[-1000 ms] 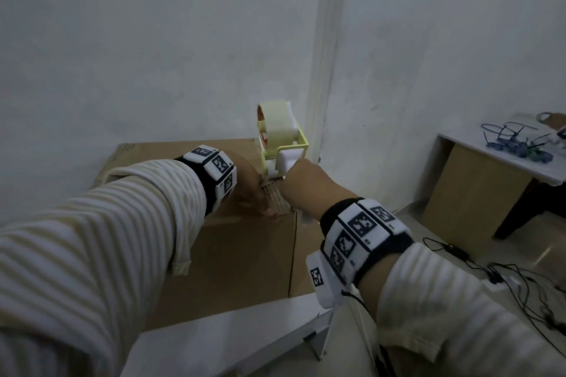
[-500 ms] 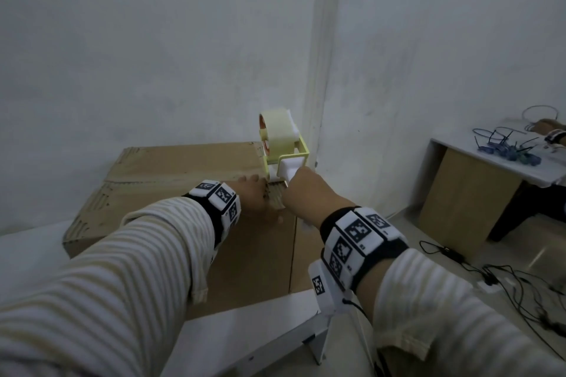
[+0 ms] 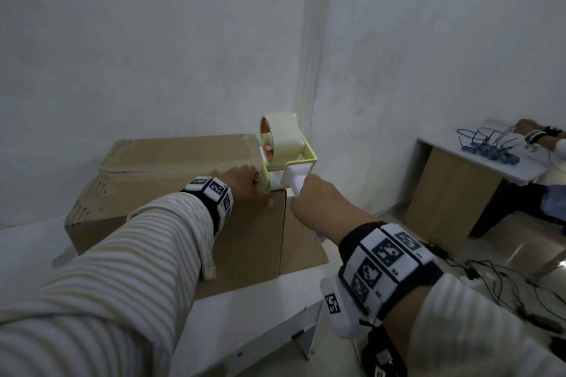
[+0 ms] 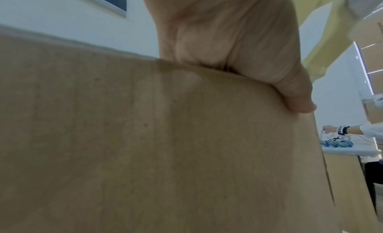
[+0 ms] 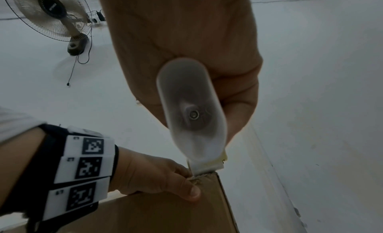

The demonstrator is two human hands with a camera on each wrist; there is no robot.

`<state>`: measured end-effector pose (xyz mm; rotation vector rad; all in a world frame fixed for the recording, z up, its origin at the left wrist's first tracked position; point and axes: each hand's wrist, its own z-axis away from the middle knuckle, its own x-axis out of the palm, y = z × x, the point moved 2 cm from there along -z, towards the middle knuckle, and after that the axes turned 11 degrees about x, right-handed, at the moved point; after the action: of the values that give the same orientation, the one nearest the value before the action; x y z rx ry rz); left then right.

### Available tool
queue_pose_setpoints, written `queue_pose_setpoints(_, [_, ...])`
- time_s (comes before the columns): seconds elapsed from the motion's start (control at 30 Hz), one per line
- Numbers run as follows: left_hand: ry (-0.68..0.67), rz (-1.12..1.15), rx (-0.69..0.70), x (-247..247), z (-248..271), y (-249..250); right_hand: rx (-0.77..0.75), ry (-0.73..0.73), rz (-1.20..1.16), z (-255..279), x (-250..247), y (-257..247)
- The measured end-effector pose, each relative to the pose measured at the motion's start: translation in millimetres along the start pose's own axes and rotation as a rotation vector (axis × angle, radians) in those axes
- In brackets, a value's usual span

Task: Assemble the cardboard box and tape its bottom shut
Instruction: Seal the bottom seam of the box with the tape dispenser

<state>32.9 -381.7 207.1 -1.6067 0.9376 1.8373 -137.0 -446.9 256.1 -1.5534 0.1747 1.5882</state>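
Note:
The brown cardboard box [image 3: 171,159] stands on a white table [image 3: 263,300] with its folded flaps facing up. My left hand [image 3: 245,184] holds its near right top corner, fingers over the top edge and thumb [image 5: 192,194] pressed on the side wall [image 4: 165,154]. My right hand [image 3: 321,205] grips the white handle [image 5: 192,113] of a yellow tape dispenser [image 3: 288,156] carrying a pale roll of tape. The dispenser's mouth sits on that same corner, right beside the left fingers. No laid tape strip can be made out.
The box sits close to the wall corner [image 3: 315,70]. At the right is a low side table [image 3: 453,199] with blue cables, where another person's hand [image 3: 533,131] works. Cords [image 3: 490,272] lie on the floor, and a standing fan [image 5: 51,15] shows behind.
The head view has pulled back and tilted, so more of the box top shows. Both hands and the dispenser stay at the box's right top corner, shifting only slightly.

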Motion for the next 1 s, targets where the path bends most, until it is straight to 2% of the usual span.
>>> queue_pose_setpoints(0.13, [-0.004,0.01,0.008,9,-20,-4,-0.011,0.01,0.039,8,-4,10])
queue_pose_setpoints(0.33, [0.053,-0.036,0.033,1,-4,2,-0.023,0.039,-0.005,17,-2,24])
queue_pose_setpoints(0.6, [0.022,-0.073,0.079,7,-3,0,0.008,0.019,0.013,27,-1,28])
queue_pose_setpoints(0.8, [0.056,-0.119,0.264,9,3,5,0.066,0.0,-0.047,29,7,29])
queue_pose_setpoints(0.93, [-0.081,0.025,0.307,16,10,12,0.099,0.001,-0.093,32,13,34])
queue_pose_setpoints(1.0, [-0.055,-0.122,0.275,18,6,10,0.119,-0.001,-0.098,36,16,34])
